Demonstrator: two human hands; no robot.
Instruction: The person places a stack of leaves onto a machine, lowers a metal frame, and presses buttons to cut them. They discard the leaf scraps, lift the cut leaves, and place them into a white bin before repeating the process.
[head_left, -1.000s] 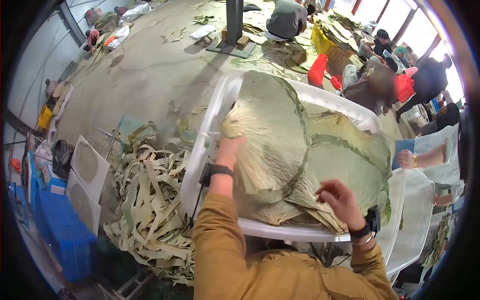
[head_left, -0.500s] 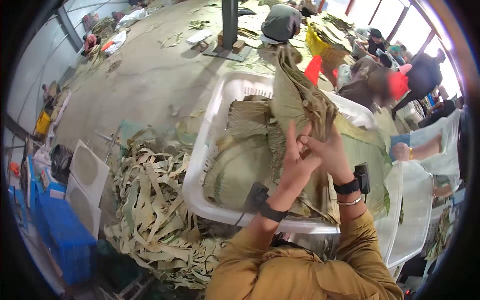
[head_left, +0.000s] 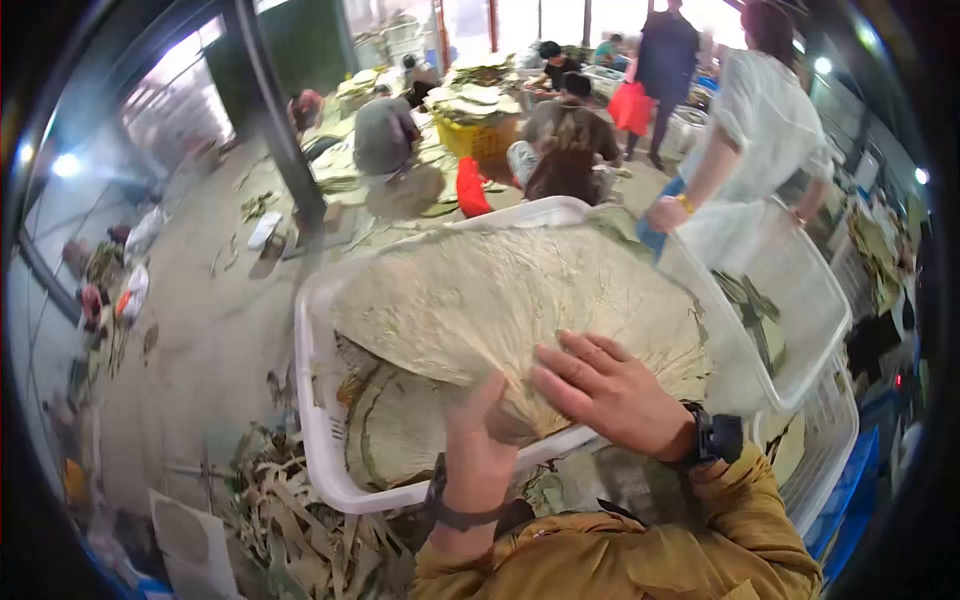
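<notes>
In a busy work hall with a grey concrete floor, a person in a mustard-yellow top is leaning over a large white crate that is filling the middle of the view. A big dried leaf, pale tan and fan-shaped with fine ribs, is lying spread across the top of this crate and covering most of it. Greener leaves are showing underneath it at the near left corner.

A second white crate is sitting just beside the first, to the right, with a few dark leaf scraps inside. A person in white is standing at its far side, one hand resting near the rim.

A dark pillar is rising from the floor further back on the left. Beyond it, several people are sitting and crouching around a yellow crate stacked with leaves. A pile of leaf strips is lying on the floor by the near left corner of the first crate.

The right hand is lying flat and released on the near part of the dried leaf, fingers spread and pointing left. The left hand is grasping the leaf's near edge at the crate rim, thumb on top, its fingers hidden below. A black wristband is sitting on the right wrist.
</notes>
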